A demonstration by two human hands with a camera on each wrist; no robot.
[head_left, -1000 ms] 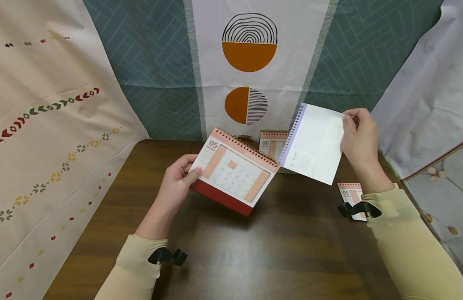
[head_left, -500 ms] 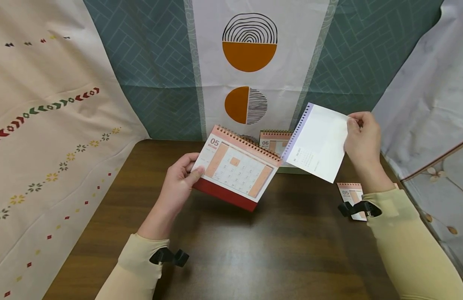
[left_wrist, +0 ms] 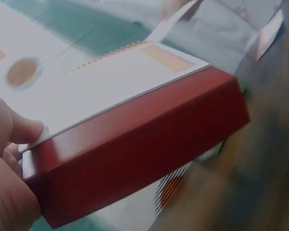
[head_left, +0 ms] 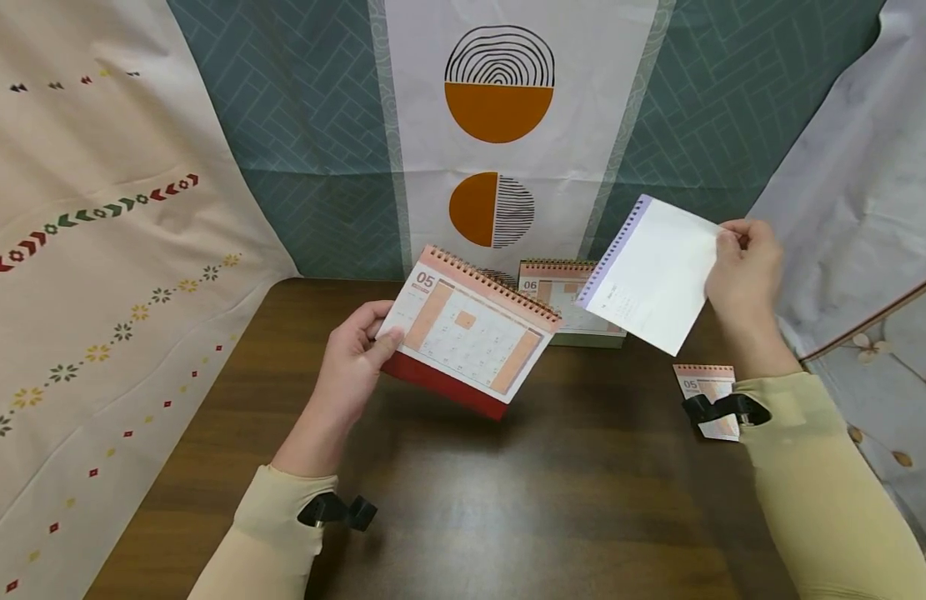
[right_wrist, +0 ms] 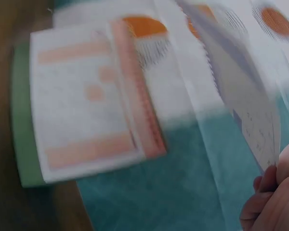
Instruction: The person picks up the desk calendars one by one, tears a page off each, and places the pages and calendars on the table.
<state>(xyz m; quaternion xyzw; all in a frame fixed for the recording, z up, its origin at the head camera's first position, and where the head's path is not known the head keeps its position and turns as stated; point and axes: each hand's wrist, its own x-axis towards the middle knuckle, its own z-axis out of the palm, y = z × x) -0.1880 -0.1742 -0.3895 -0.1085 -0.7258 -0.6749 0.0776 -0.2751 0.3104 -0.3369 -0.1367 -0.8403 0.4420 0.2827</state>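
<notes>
My left hand (head_left: 353, 354) holds a spiral-bound desk calendar (head_left: 470, 329) by its left edge, thumb on the front. Its open page reads 05, and it is tilted above the table. The left wrist view shows its dark red folded base (left_wrist: 135, 139) from below. With thumb and fingers, my right hand (head_left: 748, 271) pinches the edge of a loose calendar page (head_left: 658, 271). That page is mostly white, with a purple strip and punched holes along its left side. A gap separates it from the red-based calendar. In the right wrist view the page (right_wrist: 253, 101) appears nearly edge-on.
Behind the held things, a second desk calendar (head_left: 593, 321) showing 06 stands on a green base against the back cloth. A page (head_left: 703, 383) marked 05 lies on the wooden table (head_left: 493, 508) at right, partly covered by the wrist strap. Patterned cloths hang on three sides.
My right hand has carried the loose page right and slightly up, away from the red-based calendar, uncovering more of the 06 calendar. The left hand has barely shifted.
</notes>
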